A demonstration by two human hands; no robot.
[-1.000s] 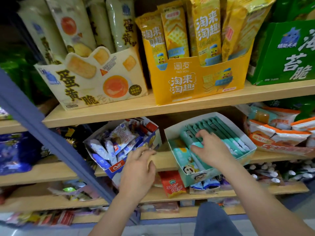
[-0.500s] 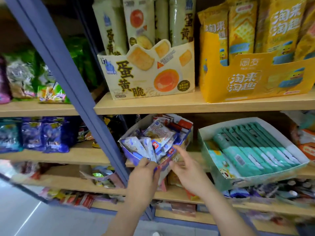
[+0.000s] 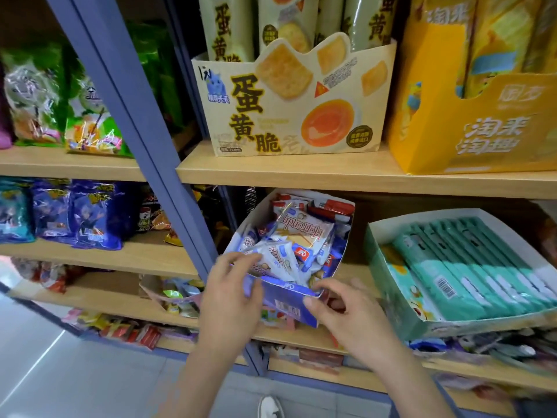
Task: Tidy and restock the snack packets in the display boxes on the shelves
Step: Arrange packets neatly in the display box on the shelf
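L hand (image 3: 232,297) curls round the front-left corner of the blue box (image 3: 289,301), fingers hooked over the rim, tips right by the white-and-blue packets (image 3: 283,254) inside; can't tell if they touch one. R hand (image 3: 346,315) pinches the box's front-right corner btwn thumb and index, other fingers curled below. The box sits on the middle shelf (image 3: 301,334), just R of the blue upright (image 3: 129,101), tilted w/ its front low and open top facing the camera. Its packets lie in a loose heap, w/ a few red-and-white ones at the back. Beside it to the R, not touching, is a green box (image 3: 388,285), also tilted fwd, w/ teal packets (image 3: 470,267) packed in neat rows. On the upper shelf (image 3: 271,173) stands a cream box (image 3: 289,122) w/ cracker and egg-yolk pics, tall pale packs upright in it. Just R of that is a yellow box (image 3: 470,131) w/ yellow packs standing in it. L of the upright are green bags (image 3: 36,95) at upper-shelf level and purple-blue bags (image 3: 90,215) one level down. Lower shelves hold more small packets, too blurred to tell apart. A white shoe tip (image 3: 269,407) shows on the grey floor at the bottom edge.
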